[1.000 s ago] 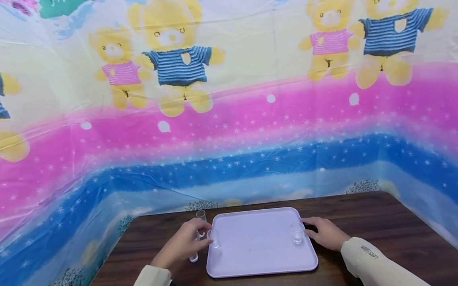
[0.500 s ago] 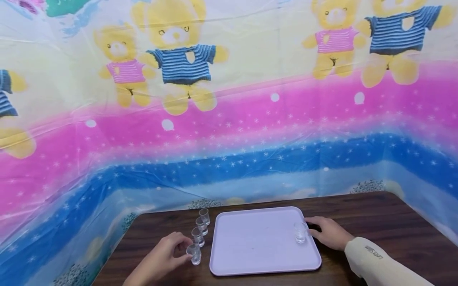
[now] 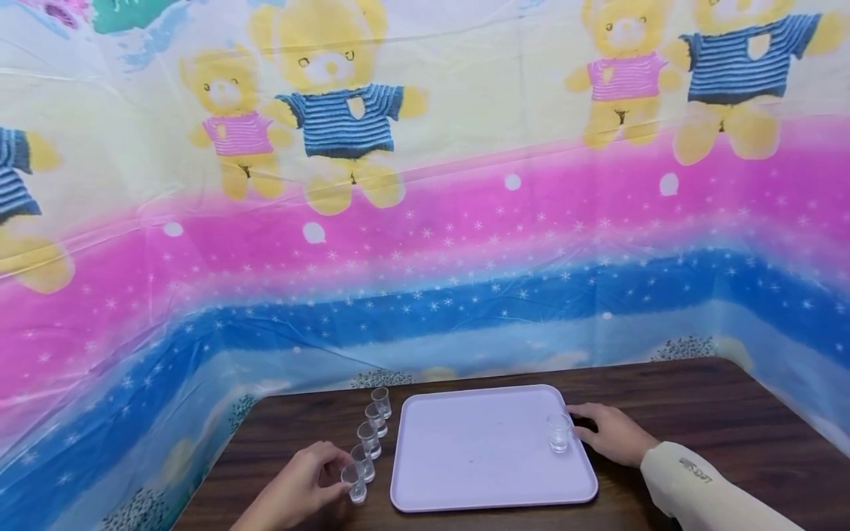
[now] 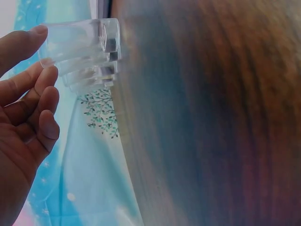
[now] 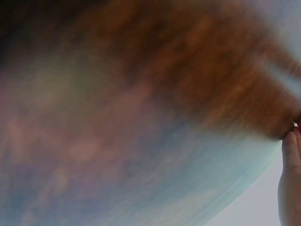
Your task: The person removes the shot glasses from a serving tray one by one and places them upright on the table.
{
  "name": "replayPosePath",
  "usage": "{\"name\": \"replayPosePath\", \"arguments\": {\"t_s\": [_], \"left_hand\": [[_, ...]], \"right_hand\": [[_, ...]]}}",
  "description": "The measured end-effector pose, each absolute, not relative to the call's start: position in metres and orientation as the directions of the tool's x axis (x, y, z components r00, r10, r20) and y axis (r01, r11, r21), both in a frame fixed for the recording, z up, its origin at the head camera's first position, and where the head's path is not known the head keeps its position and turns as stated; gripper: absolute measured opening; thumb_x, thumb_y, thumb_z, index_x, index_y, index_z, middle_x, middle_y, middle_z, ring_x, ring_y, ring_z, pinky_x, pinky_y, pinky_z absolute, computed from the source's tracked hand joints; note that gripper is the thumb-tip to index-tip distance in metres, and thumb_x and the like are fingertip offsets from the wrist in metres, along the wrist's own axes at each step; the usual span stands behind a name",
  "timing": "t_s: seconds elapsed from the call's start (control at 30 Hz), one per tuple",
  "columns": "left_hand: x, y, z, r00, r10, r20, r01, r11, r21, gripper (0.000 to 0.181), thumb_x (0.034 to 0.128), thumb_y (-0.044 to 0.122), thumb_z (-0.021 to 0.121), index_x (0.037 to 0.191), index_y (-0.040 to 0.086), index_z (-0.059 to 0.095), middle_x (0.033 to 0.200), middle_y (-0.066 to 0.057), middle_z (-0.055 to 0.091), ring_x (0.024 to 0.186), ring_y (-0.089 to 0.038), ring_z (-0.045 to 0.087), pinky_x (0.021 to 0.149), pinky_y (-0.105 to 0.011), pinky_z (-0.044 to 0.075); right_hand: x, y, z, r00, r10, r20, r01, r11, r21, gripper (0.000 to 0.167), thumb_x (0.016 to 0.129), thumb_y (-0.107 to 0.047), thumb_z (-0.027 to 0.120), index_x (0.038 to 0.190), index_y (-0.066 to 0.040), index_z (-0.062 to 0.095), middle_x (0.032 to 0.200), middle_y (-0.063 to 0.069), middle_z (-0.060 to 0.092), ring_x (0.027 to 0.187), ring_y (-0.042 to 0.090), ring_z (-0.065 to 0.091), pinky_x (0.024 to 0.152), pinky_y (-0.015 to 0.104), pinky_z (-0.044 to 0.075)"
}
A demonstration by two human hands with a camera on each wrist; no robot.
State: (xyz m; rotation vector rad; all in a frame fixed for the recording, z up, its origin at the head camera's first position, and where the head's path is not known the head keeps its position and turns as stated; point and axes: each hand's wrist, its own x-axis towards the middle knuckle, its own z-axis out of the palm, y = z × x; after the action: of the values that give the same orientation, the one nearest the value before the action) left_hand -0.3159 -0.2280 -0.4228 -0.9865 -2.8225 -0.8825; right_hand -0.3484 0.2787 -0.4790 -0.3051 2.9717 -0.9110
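Observation:
My left hand [image 3: 299, 479] pinches a small clear shot glass [image 3: 356, 489] between thumb and fingertips at the near end of a row of similar glasses [image 3: 370, 439]. This glass stands upright on the table, left of the tray. In the left wrist view, thumb and forefinger of the left hand [image 4: 23, 99] meet the rim of the shot glass [image 4: 75, 40], the other fingers loosely bent. At the right rim of a pale lilac tray [image 3: 485, 457] my right hand [image 3: 614, 434] rests, fingers extended. Another shot glass [image 3: 559, 435] stands on the tray beside its thumb; whether they touch is unclear.
The dark wooden table [image 3: 671, 391] extends around the tray, its back edge against a patterned cloth [image 3: 465, 295] printed with bears. The row of glasses runs close along the tray's left side. The right wrist view is mostly blurred.
My left hand has carried a shot glass from the tray's left side, then moved slightly nearer to the row's near end. The right hand has stayed beside its glass.

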Motion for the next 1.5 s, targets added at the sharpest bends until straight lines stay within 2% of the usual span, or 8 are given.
{"name": "replayPosePath", "arguments": {"t_s": [0.37,0.5,0.67,0.8,0.97,1.07,1.2,1.5], "left_hand": [[-0.317,-0.229,-0.428,-0.804,0.552,0.222,0.582,0.650,0.489,0.023,0.0798,0.019,0.076,0.095,0.006,0.066,0.084,0.003,0.056,0.072,-0.007,0.052,0.060,-0.026,0.048],[-0.314,-0.228,-0.428,-0.795,0.532,0.291,0.605,0.657,0.449,0.025,0.0787,0.021,0.078,0.096,0.008,0.065,0.084,0.005,0.054,0.073,-0.007,0.050,0.061,-0.025,0.047],[-0.313,-0.217,-0.427,-0.732,0.518,0.443,0.677,0.630,0.380,0.024,0.0762,0.016,0.079,0.095,0.009,0.065,0.084,0.007,0.053,0.074,-0.008,0.048,0.061,-0.024,0.046],[-0.318,-0.198,-0.424,-0.683,0.546,0.486,0.725,0.589,0.357,0.024,0.0765,0.014,0.079,0.096,0.013,0.065,0.087,0.008,0.054,0.074,-0.012,0.050,0.061,-0.024,0.046],[-0.325,-0.166,-0.420,-0.679,0.592,0.433,0.733,0.571,0.369,0.024,0.0795,0.020,0.077,0.100,0.017,0.064,0.093,0.013,0.055,0.081,-0.014,0.053,0.068,-0.028,0.048],[-0.328,-0.146,-0.418,-0.679,0.617,0.398,0.734,0.567,0.374,0.026,0.0805,0.025,0.076,0.102,0.018,0.064,0.095,0.013,0.055,0.083,-0.011,0.052,0.070,-0.027,0.048],[-0.332,-0.121,-0.418,-0.660,0.652,0.375,0.749,0.533,0.392,0.029,0.0814,0.026,0.076,0.106,0.018,0.063,0.095,0.012,0.055,0.083,-0.005,0.051,0.071,-0.026,0.048],[-0.341,-0.079,-0.424,-0.596,0.703,0.387,0.800,0.479,0.361,0.031,0.0820,0.023,0.075,0.110,0.016,0.062,0.095,0.011,0.056,0.084,-0.007,0.053,0.074,-0.022,0.048]], "right_hand": [[-0.348,0.279,-0.478,-0.980,-0.193,0.048,-0.187,0.812,-0.553,0.049,0.091,-0.027,0.063,0.135,-0.009,0.052,0.133,0.016,0.051,0.123,0.040,0.043,0.095,0.059,0.034],[-0.349,0.279,-0.480,-0.980,-0.192,0.048,-0.186,0.810,-0.556,0.049,0.091,-0.027,0.063,0.135,-0.009,0.052,0.133,0.016,0.051,0.123,0.040,0.044,0.095,0.059,0.034],[-0.351,0.280,-0.481,-0.980,-0.192,0.050,-0.187,0.811,-0.554,0.049,0.091,-0.029,0.063,0.135,-0.009,0.053,0.132,0.015,0.052,0.123,0.039,0.044,0.095,0.059,0.034],[-0.351,0.280,-0.482,-0.981,-0.190,0.051,-0.186,0.813,-0.553,0.051,0.091,-0.032,0.063,0.135,-0.009,0.053,0.133,0.015,0.052,0.122,0.040,0.044,0.095,0.059,0.034],[-0.350,0.280,-0.483,-0.981,-0.186,0.053,-0.184,0.814,-0.551,0.050,0.091,-0.030,0.063,0.135,-0.010,0.053,0.133,0.015,0.051,0.123,0.039,0.044,0.095,0.059,0.034],[-0.350,0.279,-0.483,-0.981,-0.184,0.056,-0.184,0.817,-0.547,0.049,0.091,-0.029,0.063,0.135,-0.010,0.053,0.133,0.014,0.052,0.123,0.039,0.044,0.095,0.059,0.034],[-0.350,0.278,-0.483,-0.982,-0.180,0.056,-0.181,0.817,-0.547,0.049,0.091,-0.029,0.063,0.135,-0.011,0.053,0.133,0.014,0.051,0.123,0.038,0.044,0.096,0.059,0.034],[-0.350,0.279,-0.482,-0.982,-0.181,0.061,-0.185,0.817,-0.546,0.048,0.091,-0.028,0.063,0.135,-0.011,0.053,0.133,0.014,0.051,0.124,0.038,0.043,0.096,0.059,0.033]]}}
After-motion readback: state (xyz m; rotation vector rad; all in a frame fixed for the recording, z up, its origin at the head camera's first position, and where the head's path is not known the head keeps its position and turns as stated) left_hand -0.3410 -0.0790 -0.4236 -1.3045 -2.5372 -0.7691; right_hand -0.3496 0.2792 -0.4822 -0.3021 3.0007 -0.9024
